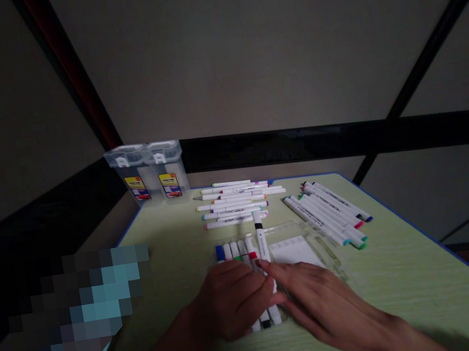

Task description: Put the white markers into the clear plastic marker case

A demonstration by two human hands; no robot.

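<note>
The step in hand seems to be fitting a black-banded white marker (262, 245) into the clear plastic case (286, 229). This marker lies over the case, beside the red-banded marker (251, 248), and its far end passes the case's far edge. The next move probably calls for straightening and pressing it. The right hand (318, 293) touches it with fingertips; whether they pinch, one cannot tell. The left hand (238, 298) curls over the case, its grip hidden.

On my feed I see a bare left hand (239, 299) and right hand (319, 298), with both forearms (170, 349) uncovered.
</note>
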